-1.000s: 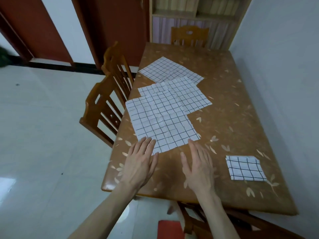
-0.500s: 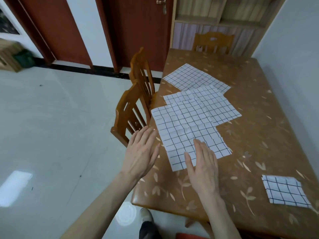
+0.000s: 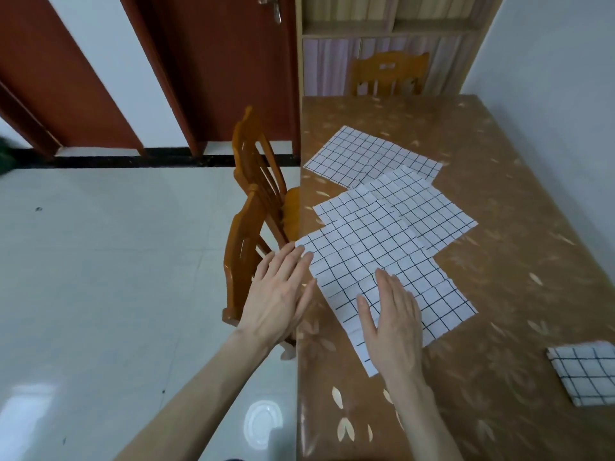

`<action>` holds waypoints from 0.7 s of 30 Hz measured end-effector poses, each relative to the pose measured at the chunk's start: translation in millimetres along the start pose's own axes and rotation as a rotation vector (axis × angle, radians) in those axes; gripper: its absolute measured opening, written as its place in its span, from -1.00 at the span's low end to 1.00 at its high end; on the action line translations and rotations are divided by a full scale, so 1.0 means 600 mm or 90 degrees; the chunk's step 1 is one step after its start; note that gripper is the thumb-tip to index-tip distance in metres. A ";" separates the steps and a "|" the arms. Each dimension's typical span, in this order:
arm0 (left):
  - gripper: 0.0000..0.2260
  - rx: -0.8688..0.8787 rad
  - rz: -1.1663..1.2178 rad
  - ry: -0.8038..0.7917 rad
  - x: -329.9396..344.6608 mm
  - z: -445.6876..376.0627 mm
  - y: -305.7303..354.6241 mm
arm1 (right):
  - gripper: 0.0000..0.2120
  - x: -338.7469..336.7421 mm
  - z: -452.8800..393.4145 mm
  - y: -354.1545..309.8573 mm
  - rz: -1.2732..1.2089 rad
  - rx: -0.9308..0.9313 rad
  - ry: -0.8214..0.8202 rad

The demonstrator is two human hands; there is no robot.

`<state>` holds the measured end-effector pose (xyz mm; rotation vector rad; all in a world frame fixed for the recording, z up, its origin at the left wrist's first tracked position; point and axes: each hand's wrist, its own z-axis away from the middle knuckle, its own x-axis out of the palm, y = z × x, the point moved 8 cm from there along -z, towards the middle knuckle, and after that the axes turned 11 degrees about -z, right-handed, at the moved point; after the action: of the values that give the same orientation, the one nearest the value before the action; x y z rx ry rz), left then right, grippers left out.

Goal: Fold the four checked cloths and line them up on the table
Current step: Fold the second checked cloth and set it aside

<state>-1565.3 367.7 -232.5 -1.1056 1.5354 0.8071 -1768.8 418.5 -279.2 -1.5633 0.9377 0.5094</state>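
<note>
Three checked cloths lie spread flat and overlapping on the brown tabletop (image 3: 499, 261), running from the near left edge toward the far end: the nearest cloth (image 3: 399, 271), a middle cloth (image 3: 429, 211) partly under it, and a far cloth (image 3: 369, 154) partly under that one. A fourth, folded cloth (image 3: 585, 374) sits apart at the near right. The right hand (image 3: 392, 327) lies with straight fingers over the near corner of the nearest cloth, grasping nothing. The left hand (image 3: 283, 294) is also flat and released, its fingertips at that cloth's left edge beside the tabletop's rim. Wooden chairs (image 3: 253, 227) stand along the left side.
</note>
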 end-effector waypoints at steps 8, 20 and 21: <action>-0.57 0.124 0.092 0.015 0.052 -0.098 -0.070 | -0.38 0.070 -0.050 -0.033 0.052 0.112 0.047; -0.47 0.377 0.159 -0.102 0.144 -0.159 -0.065 | -0.43 0.132 0.002 -0.044 0.104 0.327 0.151; -0.45 0.384 0.159 -0.119 0.155 -0.163 -0.055 | -0.45 0.136 0.010 -0.030 0.097 0.346 0.154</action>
<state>-1572.5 244.9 -297.8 -0.3922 1.6221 0.5323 -1705.8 400.9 -331.7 -1.0768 1.2638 0.1461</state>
